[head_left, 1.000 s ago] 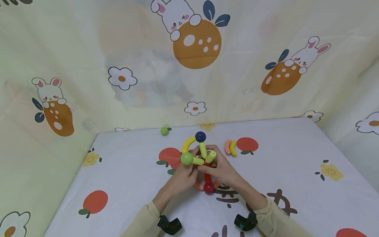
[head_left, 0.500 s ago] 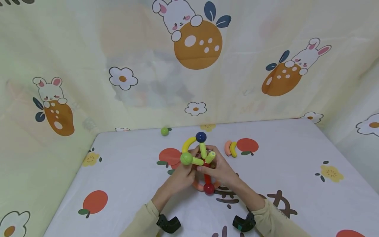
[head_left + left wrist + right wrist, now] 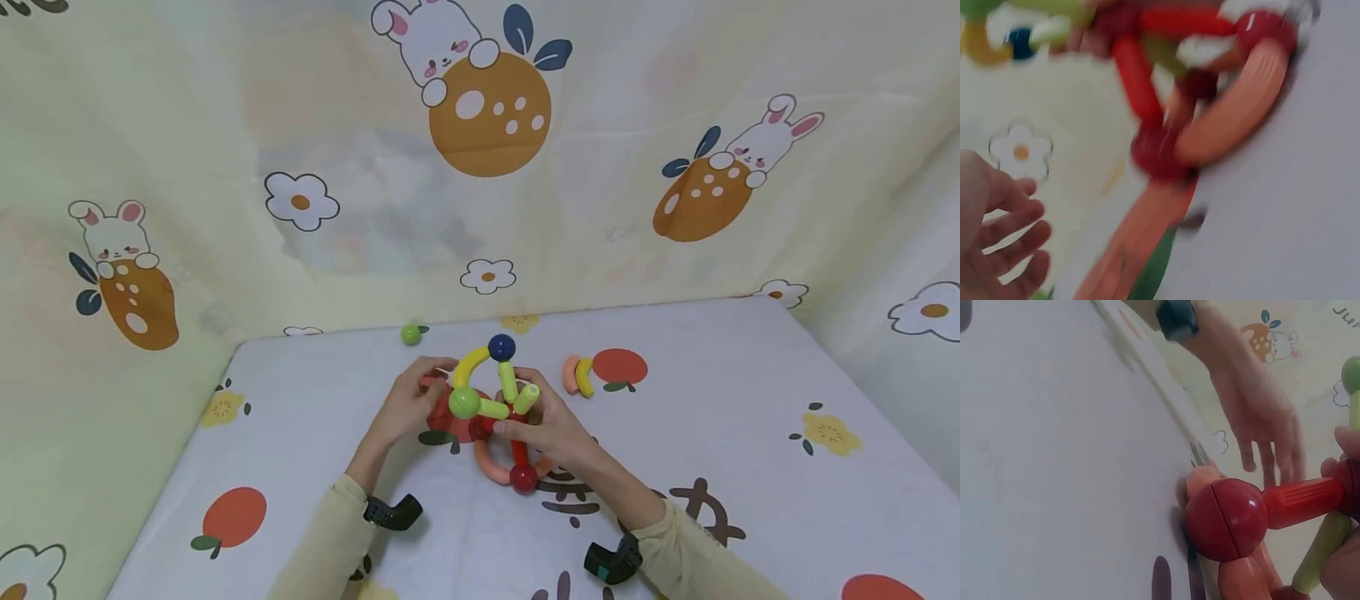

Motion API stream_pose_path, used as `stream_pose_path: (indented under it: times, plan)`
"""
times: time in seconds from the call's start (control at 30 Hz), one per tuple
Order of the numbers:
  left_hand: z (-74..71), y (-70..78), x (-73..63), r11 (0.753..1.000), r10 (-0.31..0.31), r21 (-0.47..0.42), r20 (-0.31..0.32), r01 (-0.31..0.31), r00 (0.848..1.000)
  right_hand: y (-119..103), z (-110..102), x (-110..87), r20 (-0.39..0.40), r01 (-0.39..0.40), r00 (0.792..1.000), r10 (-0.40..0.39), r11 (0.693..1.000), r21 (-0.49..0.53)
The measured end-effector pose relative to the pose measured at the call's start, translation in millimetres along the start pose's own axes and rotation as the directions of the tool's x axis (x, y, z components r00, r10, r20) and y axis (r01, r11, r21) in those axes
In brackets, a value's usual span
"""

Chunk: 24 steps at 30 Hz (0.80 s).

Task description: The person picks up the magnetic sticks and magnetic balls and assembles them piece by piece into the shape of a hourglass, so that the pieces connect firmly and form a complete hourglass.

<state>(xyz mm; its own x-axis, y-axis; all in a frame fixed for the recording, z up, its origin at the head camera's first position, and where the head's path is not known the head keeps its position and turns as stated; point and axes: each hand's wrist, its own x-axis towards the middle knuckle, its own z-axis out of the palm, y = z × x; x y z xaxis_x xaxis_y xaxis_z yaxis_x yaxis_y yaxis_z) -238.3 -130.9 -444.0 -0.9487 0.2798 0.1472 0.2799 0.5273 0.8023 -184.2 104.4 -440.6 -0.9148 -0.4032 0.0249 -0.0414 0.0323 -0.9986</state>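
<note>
A toy structure of magnetic balls and rods stands on the table, with a red ball [image 3: 523, 478] at its front and curved orange rods [image 3: 1238, 109] at its base. Red rods [image 3: 1304, 503] rise to light green rods, a green ball [image 3: 465, 402], a curved yellow rod [image 3: 468, 364] and a dark blue ball [image 3: 502, 347]. My right hand [image 3: 553, 427] grips it near a red ball at mid height; some fingertips are hidden behind the rods. Just left of the structure is my left hand [image 3: 408, 402], apart from it, with loosely bent fingers and nothing held in the left wrist view.
A loose orange piece [image 3: 571, 375] and a curved yellow piece [image 3: 585, 377] lie side by side right of the structure. A small green ball [image 3: 410, 335] sits near the table's back edge. A patterned curtain [image 3: 360, 275] hangs behind the table.
My left hand has let go of the structure and moved left, away from it. The right hand keeps its grip, and the structure stays in place.
</note>
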Motion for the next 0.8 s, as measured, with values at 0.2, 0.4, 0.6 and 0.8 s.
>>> stream_pose_path:
  times: [0.2, 0.4, 0.6, 0.8]
  plan:
    - [-20.9, -23.5, 33.9, 0.987, -0.004, 0.158, -0.148, 0.027, 0.989, 1, 0, 0.9, -0.013, -0.019, 1.0, 0.019, 1.0, 0.002]
    - [-31.7, -36.5, 59.7, 0.946, -0.006, 0.316, -0.213, 0.074, 0.977, 1, 0, 0.2, -0.003, -0.028, 1.0, 0.028, 1.0, 0.005]
    - [-30.4, -45.6, 67.0, 0.903, -0.092, 0.401, -0.165, 0.152, 0.982, 1, 1, -0.7, -0.008, -0.038, 0.999, 0.038, 0.999, -0.009]
    - [-26.2, -48.5, 69.4, 0.895, -0.107, 0.419, -0.135, 0.155, 0.985, 1, -1, -1.0, -0.011, -0.033, 0.999, 0.033, 0.999, -0.022]
